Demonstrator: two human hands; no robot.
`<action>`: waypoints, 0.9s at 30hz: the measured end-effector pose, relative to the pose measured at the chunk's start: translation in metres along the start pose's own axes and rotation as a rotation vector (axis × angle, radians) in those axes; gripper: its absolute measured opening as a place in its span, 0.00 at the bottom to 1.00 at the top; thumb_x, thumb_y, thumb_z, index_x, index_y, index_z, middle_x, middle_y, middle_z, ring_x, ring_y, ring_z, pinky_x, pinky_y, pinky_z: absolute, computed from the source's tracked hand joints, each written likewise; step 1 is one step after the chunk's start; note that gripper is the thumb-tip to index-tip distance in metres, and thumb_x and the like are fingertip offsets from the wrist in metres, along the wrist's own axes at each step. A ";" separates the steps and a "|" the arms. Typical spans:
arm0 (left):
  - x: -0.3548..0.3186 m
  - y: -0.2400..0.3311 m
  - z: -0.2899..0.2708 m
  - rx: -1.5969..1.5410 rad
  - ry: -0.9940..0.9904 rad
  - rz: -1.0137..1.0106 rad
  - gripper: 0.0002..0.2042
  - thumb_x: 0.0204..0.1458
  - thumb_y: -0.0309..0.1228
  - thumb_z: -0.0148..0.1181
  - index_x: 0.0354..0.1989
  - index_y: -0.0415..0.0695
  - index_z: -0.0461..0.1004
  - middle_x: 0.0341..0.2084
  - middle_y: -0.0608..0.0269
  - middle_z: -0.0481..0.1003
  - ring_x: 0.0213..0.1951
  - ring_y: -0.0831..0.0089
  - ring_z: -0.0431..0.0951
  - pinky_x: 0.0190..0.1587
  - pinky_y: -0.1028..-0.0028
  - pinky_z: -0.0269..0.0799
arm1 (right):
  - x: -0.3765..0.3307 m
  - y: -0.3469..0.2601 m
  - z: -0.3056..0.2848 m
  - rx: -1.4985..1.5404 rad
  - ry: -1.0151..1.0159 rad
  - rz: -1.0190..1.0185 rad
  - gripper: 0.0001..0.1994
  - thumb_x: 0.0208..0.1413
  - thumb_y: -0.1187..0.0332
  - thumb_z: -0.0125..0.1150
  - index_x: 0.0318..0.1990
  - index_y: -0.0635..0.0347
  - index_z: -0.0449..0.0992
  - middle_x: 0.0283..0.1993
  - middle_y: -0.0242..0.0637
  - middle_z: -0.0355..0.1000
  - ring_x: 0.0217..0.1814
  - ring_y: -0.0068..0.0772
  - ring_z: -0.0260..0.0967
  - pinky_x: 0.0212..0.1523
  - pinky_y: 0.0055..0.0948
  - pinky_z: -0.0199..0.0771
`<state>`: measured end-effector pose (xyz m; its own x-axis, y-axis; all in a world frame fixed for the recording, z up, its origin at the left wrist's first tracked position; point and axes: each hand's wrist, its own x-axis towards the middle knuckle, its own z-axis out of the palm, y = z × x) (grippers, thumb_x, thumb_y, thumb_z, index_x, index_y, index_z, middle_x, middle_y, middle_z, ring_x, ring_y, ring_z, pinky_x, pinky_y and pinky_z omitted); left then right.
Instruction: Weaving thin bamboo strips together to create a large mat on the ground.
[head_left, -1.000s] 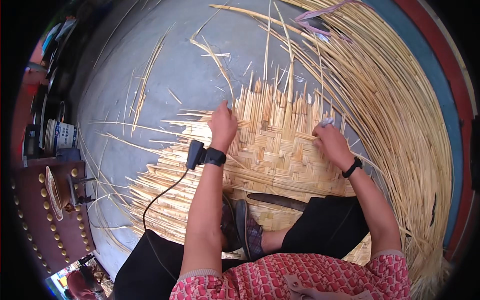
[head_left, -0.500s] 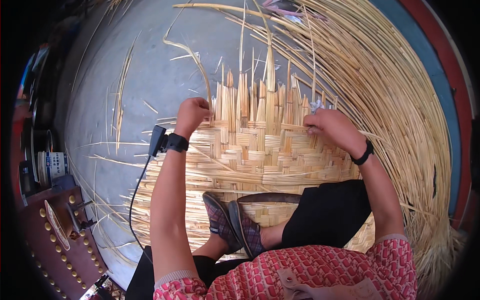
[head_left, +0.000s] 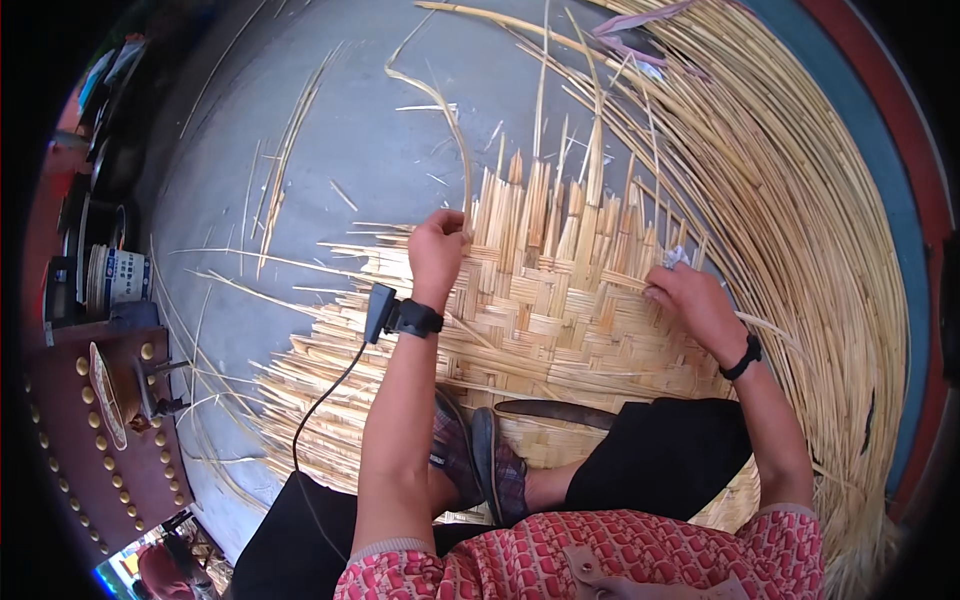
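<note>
A half-woven straw mat (head_left: 560, 310) of flat pale-yellow strips lies on the floor, its upright strip ends jutting up along the far edge. My left hand (head_left: 438, 258) is closed at the left part of that edge, thumb and fingers pinching the foot of a long bent straw strip (head_left: 455, 130). Toward the right, a crosswise straw strip (head_left: 620, 280) runs over the weave. Its right end lies in the closed fingers of my right hand (head_left: 692, 302). A few longer strips (head_left: 596, 150) stand up out of the weave between my hands.
A big bundle of long straw (head_left: 800, 200) curves along the right side. Loose stalks (head_left: 295, 150) lie on the grey floor (head_left: 350, 70). A long dark flat piece (head_left: 555, 412) rests on the mat near my shoes (head_left: 480, 460). A studded brown box (head_left: 110, 440) stands at the left.
The whole view has shifted, so mat and hands appear farther right and lower. Both hands keep nearly the same places on the mat, fingers still closed.
</note>
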<state>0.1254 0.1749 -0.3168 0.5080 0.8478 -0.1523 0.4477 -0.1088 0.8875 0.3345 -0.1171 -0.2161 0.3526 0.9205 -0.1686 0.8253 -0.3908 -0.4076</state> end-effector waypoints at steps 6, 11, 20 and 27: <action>0.029 -0.003 -0.022 0.140 -0.252 -0.015 0.10 0.42 0.19 0.64 0.35 0.38 0.79 0.23 0.64 0.78 0.27 0.74 0.76 0.34 0.75 0.72 | 0.018 0.036 -0.020 0.248 -0.266 0.157 0.07 0.55 0.66 0.62 0.31 0.59 0.73 0.28 0.43 0.74 0.34 0.48 0.72 0.33 0.43 0.68; 0.057 0.003 -0.025 0.295 -0.684 0.122 0.12 0.47 0.19 0.57 0.41 0.40 0.78 0.26 0.63 0.78 0.31 0.75 0.74 0.38 0.76 0.70 | 0.019 0.062 0.014 0.024 -0.290 0.137 0.11 0.56 0.60 0.61 0.36 0.60 0.73 0.30 0.44 0.74 0.35 0.50 0.72 0.37 0.42 0.70; 0.061 0.012 -0.031 0.762 -0.731 0.177 0.07 0.43 0.20 0.60 0.31 0.41 0.81 0.23 0.55 0.79 0.30 0.61 0.80 0.40 0.67 0.72 | 0.032 0.040 0.040 0.131 -0.190 0.184 0.12 0.55 0.58 0.60 0.33 0.57 0.74 0.31 0.43 0.75 0.37 0.50 0.73 0.36 0.46 0.71; 0.026 0.033 -0.024 1.048 -0.243 0.385 0.10 0.42 0.23 0.61 0.36 0.44 0.80 0.37 0.56 0.74 0.43 0.53 0.72 0.46 0.56 0.68 | 0.013 0.029 0.039 0.041 -0.111 0.111 0.12 0.55 0.58 0.60 0.33 0.56 0.72 0.29 0.42 0.74 0.35 0.49 0.73 0.35 0.46 0.69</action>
<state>0.1358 0.2059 -0.2810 0.8221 0.5543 -0.1301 0.5676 -0.8158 0.1109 0.3457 -0.1168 -0.2652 0.3882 0.8672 -0.3117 0.7642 -0.4920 -0.4171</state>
